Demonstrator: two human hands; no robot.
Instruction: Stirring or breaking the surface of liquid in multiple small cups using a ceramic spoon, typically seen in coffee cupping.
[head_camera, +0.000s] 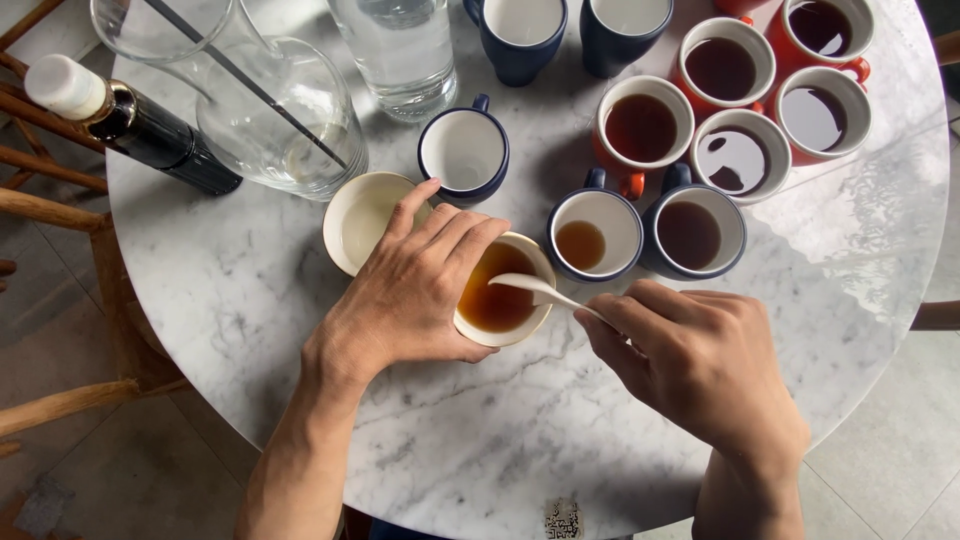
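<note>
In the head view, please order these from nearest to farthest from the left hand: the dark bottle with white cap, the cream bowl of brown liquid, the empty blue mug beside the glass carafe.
1. Cream bowl of brown liquid: the left hand grips its rim.
2. Empty blue mug: just beyond the fingertips, toward the table's far side.
3. Dark bottle: far off at the table's left edge.

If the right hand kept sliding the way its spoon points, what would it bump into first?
The right hand points its white spoon up-left into the cream bowl of brown liquid. Going on, it would likely meet that bowl's far wall first, then the left hand cupping it; depth is uncertain.
</note>
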